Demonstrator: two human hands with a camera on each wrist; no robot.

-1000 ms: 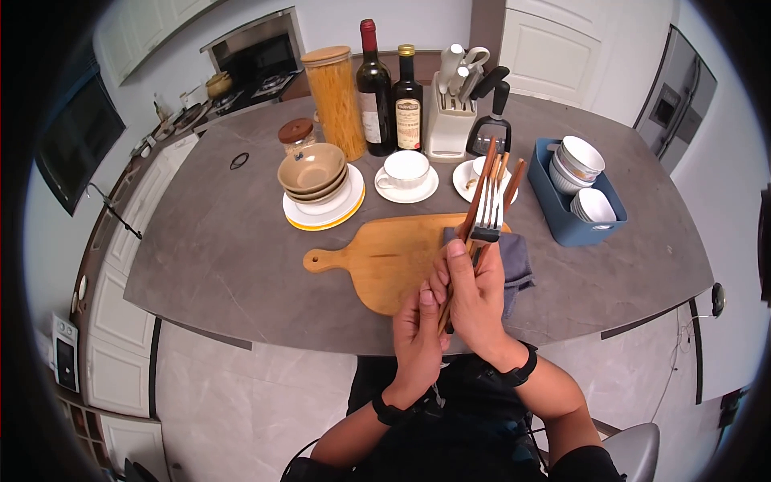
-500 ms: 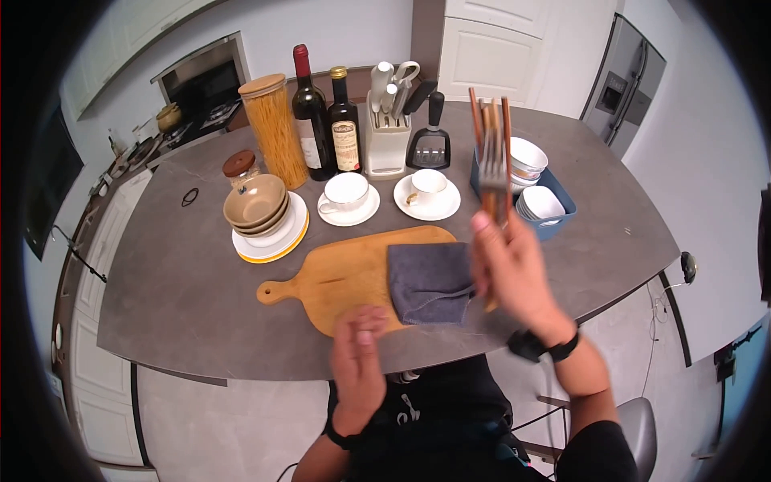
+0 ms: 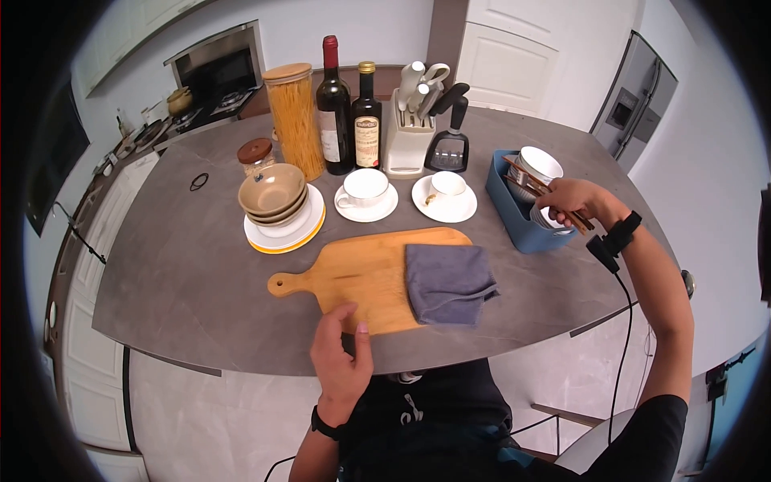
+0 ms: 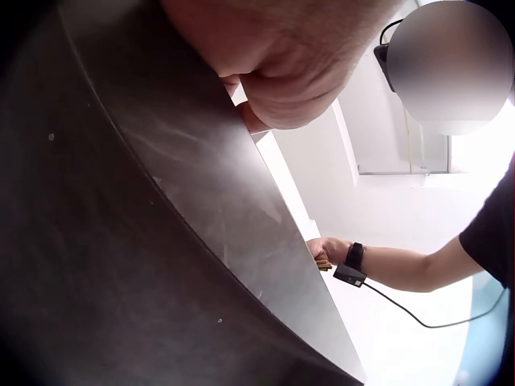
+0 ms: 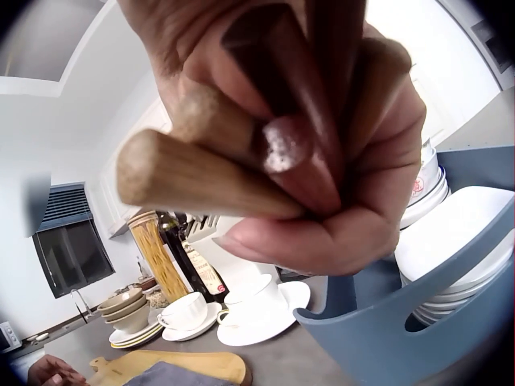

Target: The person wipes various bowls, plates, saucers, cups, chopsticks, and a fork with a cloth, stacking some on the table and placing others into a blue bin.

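Cutlery (image 3: pixel 548 191), a bundle w/ wooden handles, sits in the right hand (image 3: pixel 572 201), fingers curled tight round the handles; right wrist view shows the butt ends (image 5: pixel 265 153) bunched in the fist. Hand + bundle hover over the blue bin (image 3: pixel 514 215) at the counter's right side, tips angled toward the white bowls (image 3: pixel 536 165) stacked inside; can't tell whether the tips touch them. Left hand (image 3: pixel 341 353) rests at the near edge of the counter (image 3: pixel 193 265), fingers relaxed, holding nothing, fingertips just at the near rim of the board (image 3: pixel 361 273). Grey cloth (image 3: pixel 448 283) lies folded on the board's right half. Behind: 2 cups on saucers (image 3: pixel 365 193), bowl stack on plates (image 3: pixel 277 205), pasta jar (image 3: pixel 295 120), 2 bottles (image 3: pixel 349 108), knife block (image 3: pixel 411 124). Left wrist view mostly shows counter underside/edge, w/ the right arm far off.
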